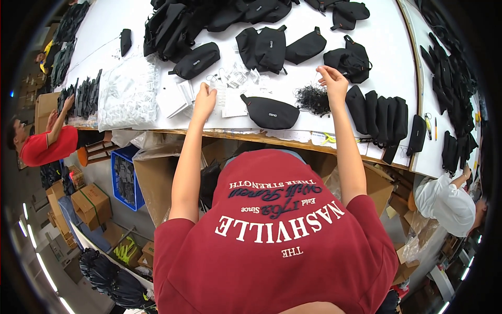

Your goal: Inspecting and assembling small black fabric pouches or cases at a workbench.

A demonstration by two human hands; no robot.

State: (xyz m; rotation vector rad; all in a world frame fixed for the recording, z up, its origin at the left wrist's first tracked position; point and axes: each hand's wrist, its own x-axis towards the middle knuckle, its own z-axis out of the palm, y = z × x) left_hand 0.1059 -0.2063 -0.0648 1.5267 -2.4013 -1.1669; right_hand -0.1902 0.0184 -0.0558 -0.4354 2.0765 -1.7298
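Directly before me on the white table lies a black pouch [273, 113] with a small light mark on its front. To its upper left, my left hand [205, 99] is closed in a pinch beside a stack of white cards [178, 99]. What sits between those fingertips is too small to make out. My right hand [333, 82] is raised over a tangled heap of thin black cords [314, 100], thumb and fingertips together. Anything in that pinch cannot be made out either. Small white tags with strings [235, 77] lie scattered between the hands.
More black pouches [264, 48] spread across the far side, and a row of them [376, 116] stands at right. A clear bag of white pieces [128, 97] lies at left. Co-workers [44, 137] stand at both sides. A blue crate [125, 178] sits below.
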